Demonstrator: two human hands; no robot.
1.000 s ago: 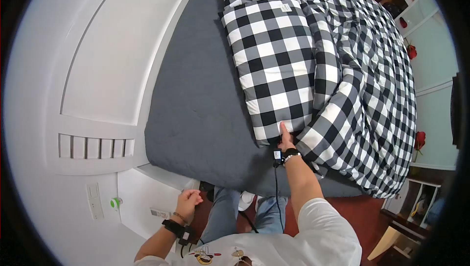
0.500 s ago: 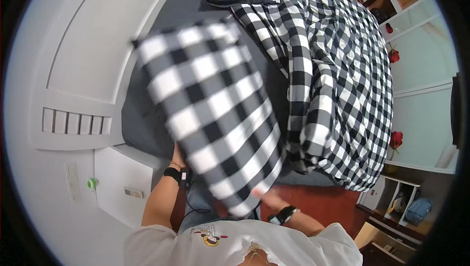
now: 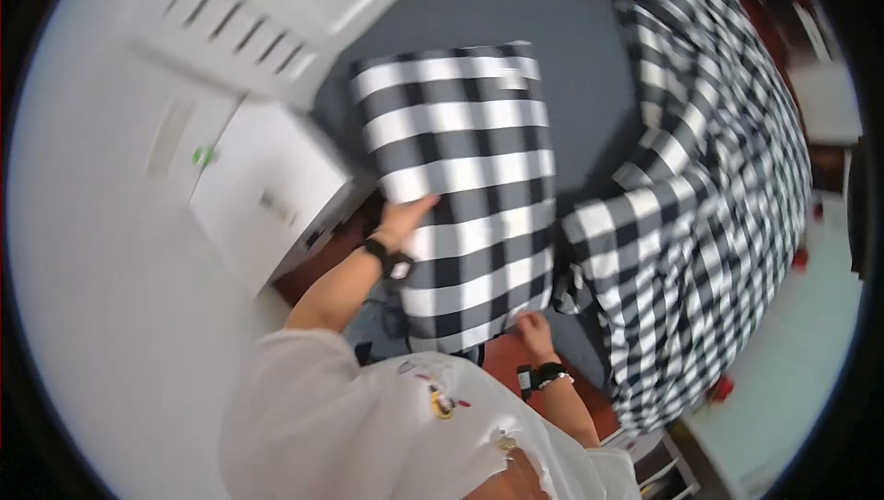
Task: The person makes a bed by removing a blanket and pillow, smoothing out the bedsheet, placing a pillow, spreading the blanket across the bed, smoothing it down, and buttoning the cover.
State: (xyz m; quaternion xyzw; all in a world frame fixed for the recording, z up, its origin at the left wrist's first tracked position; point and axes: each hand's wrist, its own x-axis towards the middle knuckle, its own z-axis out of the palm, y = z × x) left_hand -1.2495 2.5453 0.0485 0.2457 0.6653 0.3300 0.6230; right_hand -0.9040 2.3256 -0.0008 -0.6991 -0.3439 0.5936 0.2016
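Holding the checked pillow [image 3: 470, 150] with both hands, the person stands at the near side of the bed [image 3: 589, 67], arms reaching forward and down. The left forearm angles far and a little right, and the left hand [image 3: 402, 222] is on the pillow's left long edge. Its thumb side lies over the top face, clamped on the edge, with the remaining fingers hidden underneath. The right forearm slants far and left, elbow low beside the body. The right hand [image 3: 535, 332] is at the pillow's near right corner, fingers close together and pinching the cloth there.

The pillow lies lengthwise between near and far, its near end just in front of the shirt [image 3: 341, 417] and its far end over the grey sheet; whether that end touches the sheet cannot be told. To the right is a rumpled checked quilt [image 3: 700, 224]; to the left, just beside the bed, stands a white nightstand [image 3: 267, 168].
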